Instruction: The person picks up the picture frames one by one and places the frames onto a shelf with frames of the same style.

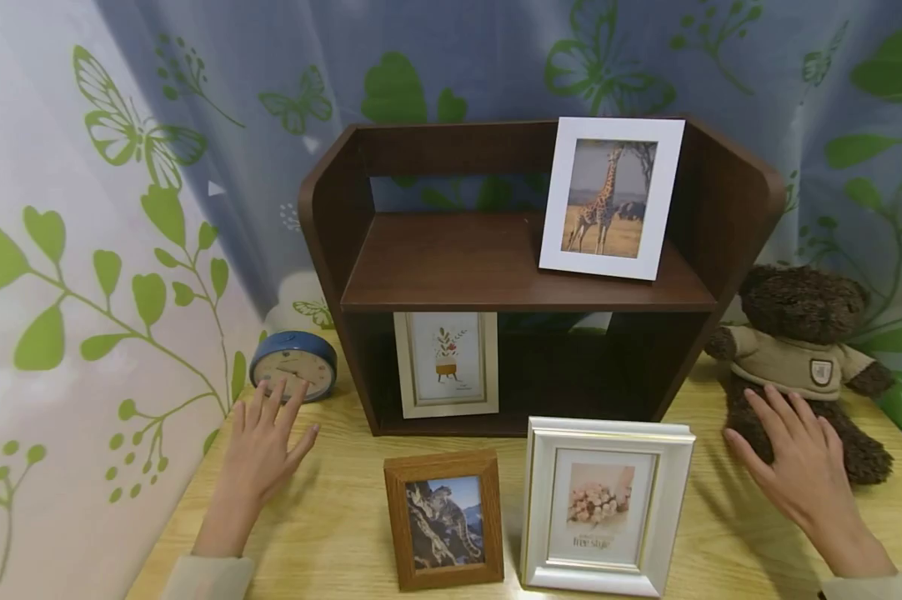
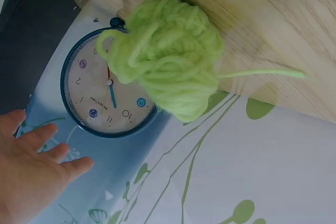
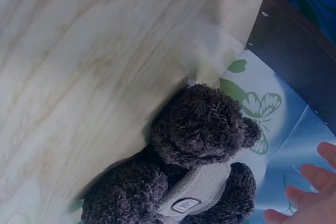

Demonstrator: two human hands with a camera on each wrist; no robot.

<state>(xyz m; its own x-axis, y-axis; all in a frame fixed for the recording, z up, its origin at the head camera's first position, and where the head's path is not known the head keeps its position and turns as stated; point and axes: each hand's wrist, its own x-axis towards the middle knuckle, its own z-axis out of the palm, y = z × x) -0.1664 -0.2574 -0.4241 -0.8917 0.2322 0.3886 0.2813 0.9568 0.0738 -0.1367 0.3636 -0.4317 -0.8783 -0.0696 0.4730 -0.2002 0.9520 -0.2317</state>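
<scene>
A draped curtain backs the scene, nearly white at the left and blue-grey behind the furniture, printed with green butterflies, heart-shaped leaves and berry sprigs. Before it stands a dark brown shelf with rounded front corners on its side panels and an open slot at the upper back. The desk is pale yellowish wood with visible grain, softly lit.

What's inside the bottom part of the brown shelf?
A cream picture frame with a plant picture stands on the left side. The middle board covers its top edge, and you can't see what's behind the frame.
</scene>
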